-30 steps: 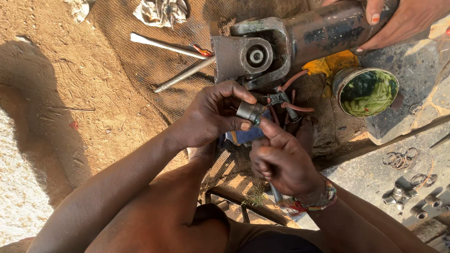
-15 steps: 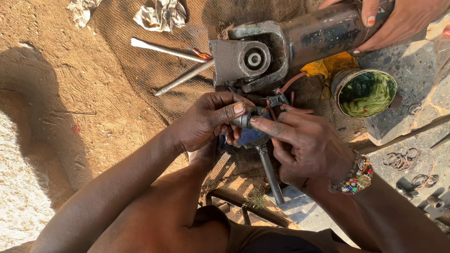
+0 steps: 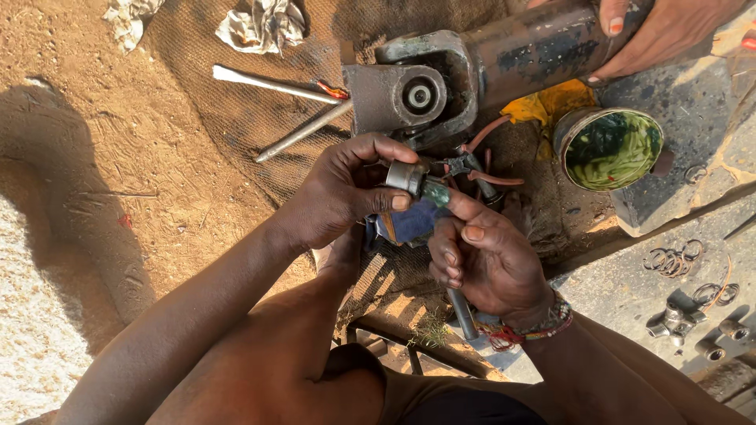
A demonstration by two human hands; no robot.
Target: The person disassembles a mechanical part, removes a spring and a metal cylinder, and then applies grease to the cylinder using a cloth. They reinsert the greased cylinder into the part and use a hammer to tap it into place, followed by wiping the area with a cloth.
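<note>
Pinching a small metal cup point(image 3: 406, 175) between thumb and forefinger, your left hand point(image 3: 342, 193) holds it just below the yoke point(image 3: 409, 94) of the shaft point(image 3: 535, 43). Your right hand point(image 3: 484, 260) is curled, its thumb touching the cup's green-greased end; a tool handle point(image 3: 463, 315) shows beneath it. Pliers point(image 3: 465, 165) lie just behind. A grease tin point(image 3: 613, 149) stands right of them. Another person's hand point(image 3: 661, 31) rests on the shaft.

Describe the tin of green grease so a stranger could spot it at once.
Start at the big rusty shaft lying across the top. Just below it, beside a yellow rag, sits the tin of green grease. It is the only round open container, filled with glossy green paste.
</note>
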